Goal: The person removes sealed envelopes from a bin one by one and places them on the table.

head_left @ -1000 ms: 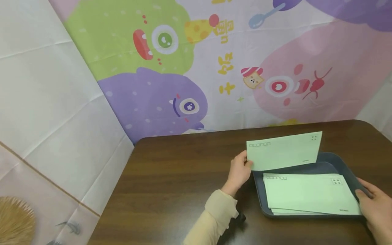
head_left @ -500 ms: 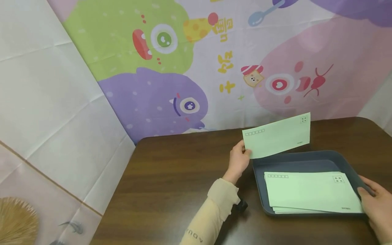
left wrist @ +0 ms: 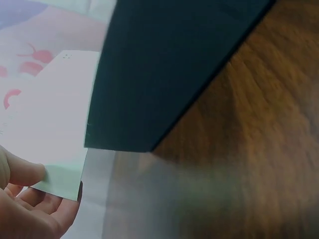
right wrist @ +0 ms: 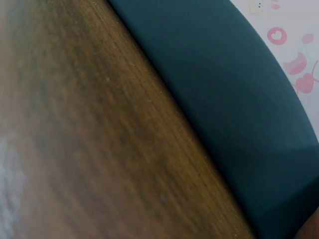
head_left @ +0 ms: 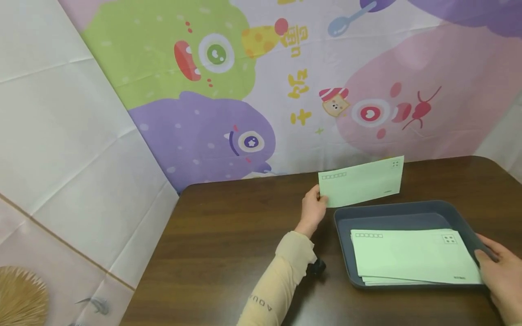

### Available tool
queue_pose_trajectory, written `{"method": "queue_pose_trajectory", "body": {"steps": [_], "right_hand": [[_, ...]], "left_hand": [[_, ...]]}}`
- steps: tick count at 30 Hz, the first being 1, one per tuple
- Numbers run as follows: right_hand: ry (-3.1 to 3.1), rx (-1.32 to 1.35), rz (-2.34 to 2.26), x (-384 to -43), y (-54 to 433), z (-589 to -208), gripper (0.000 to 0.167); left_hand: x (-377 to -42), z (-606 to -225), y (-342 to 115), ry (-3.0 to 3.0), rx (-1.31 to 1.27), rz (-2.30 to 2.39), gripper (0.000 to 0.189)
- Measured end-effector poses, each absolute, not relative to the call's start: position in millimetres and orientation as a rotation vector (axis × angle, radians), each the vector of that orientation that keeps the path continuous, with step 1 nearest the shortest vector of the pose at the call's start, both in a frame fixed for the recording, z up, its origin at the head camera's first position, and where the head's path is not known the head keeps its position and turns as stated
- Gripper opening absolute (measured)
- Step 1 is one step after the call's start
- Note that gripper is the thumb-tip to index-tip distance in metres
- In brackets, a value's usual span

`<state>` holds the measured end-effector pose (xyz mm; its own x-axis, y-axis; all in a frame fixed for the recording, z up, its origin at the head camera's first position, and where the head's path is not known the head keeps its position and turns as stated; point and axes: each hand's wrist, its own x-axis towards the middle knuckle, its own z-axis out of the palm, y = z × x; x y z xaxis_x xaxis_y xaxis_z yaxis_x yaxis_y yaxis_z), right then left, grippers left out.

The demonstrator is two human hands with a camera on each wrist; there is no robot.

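My left hand [head_left: 313, 209] pinches a pale green envelope [head_left: 360, 182] by its lower left corner, thumb in front and fingers behind. The envelope stands tilted up behind the far rim of a dark grey tray [head_left: 344, 246]. In the left wrist view the thumb [left wrist: 25, 172] presses on the envelope's face. More green envelopes [head_left: 413, 258] lie in a slightly uneven stack in the tray, printed with small boxes and a stamp square. My right hand [head_left: 503, 276] grips the tray's right rim; the right wrist view shows mostly the tray's outer wall [right wrist: 214, 84].
The tray stands on a brown wooden table [head_left: 228, 253] with rounded corners. Behind it hangs a cloth [head_left: 302, 149] with cartoon figures, and a pale panelled covering [head_left: 94, 136] lies along the left side. A small black object [head_left: 317, 268] shows beside the left sleeve.
My left hand has drawn the envelope away from above the stack, leftward and back past the tray's far rim. The right hand keeps its grip on the tray, which stays nearly in place.
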<state>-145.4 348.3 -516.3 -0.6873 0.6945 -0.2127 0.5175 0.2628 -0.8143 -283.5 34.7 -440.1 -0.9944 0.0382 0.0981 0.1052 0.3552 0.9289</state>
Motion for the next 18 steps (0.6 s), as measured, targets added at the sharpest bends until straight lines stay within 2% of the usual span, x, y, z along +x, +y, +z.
{"method": "queue_pose_trajectory", "body": {"steps": [18], "right_hand": [[-2.321, -1.153, 1.407, -145.5, 347.8, -516.1, 0.046]], "left_hand": [[-292.8, -446.8, 39.1, -2.575, -0.034, -1.878, 0.024]]}}
